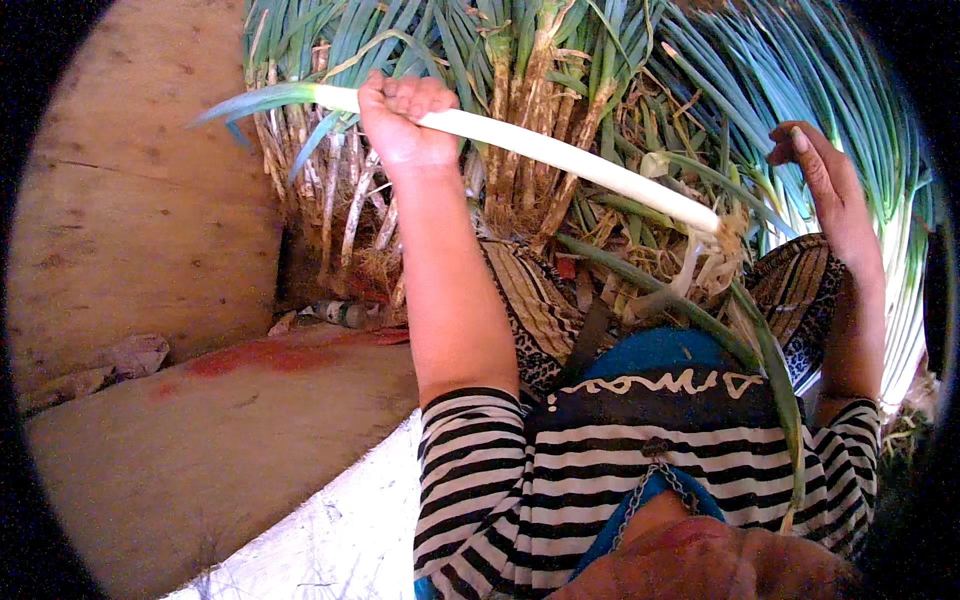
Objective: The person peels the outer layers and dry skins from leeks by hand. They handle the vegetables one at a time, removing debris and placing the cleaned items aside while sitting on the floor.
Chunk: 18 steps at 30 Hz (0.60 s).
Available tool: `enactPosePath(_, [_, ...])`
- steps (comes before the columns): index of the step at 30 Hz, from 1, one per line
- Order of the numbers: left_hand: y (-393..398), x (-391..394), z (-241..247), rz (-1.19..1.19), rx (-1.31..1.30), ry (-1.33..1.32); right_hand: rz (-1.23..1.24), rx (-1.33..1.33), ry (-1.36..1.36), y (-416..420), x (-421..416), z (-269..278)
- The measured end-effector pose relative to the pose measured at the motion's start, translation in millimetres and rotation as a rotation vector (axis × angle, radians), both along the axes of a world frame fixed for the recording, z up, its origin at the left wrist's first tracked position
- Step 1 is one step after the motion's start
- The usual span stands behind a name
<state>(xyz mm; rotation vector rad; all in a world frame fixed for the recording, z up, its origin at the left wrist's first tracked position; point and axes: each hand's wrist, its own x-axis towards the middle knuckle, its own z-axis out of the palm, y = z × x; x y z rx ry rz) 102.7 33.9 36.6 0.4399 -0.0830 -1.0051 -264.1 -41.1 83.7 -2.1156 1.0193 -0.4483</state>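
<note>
My left hand (412, 124) is closed around a long Welsh onion or leek (570, 161), near the upper end of its smooth white shaft. The stalk slants down to the right, and its blue-green leaves stick out to the left of my fist. At its root end hang pale, torn outer layers (686, 270). A loose long green leaf (776, 382) trails from there over my lap and striped shirt. My right hand (829, 176) is raised at the right with bent fingers, apart from the stalk. Nothing shows in it, though part of the palm is hidden.
Unpeeled stalks (525, 127) with dirty roots stand in a dense row ahead. Clean white-shafted stalks (904, 292) are heaped at the right. Leaf scraps (637, 247) lie between them. A plywood wall (150, 172) bounds the left side, with a plastic bottle (345, 313) near its foot.
</note>
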Motion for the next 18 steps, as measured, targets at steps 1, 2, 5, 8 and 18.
enactPosePath(1, [-1,-7,3,-0.036,-0.046,-0.002,0.048,0.079,-0.062,5,6,-2])
enactPosePath(2, [-1,-14,6,-0.071,-0.092,-0.005,0.098,0.158,-0.124,14,18,-4])
enactPosePath(5, [-13,-33,1,-0.247,-0.225,-0.019,0.401,0.374,-0.135,36,42,-28])
enactPosePath(8, [-23,-53,-7,-0.418,-0.325,-0.072,0.453,0.962,0.004,60,61,-45])
enactPosePath(18, [-28,-75,7,-0.640,-0.572,-0.128,0.314,0.707,-0.223,67,47,-71])
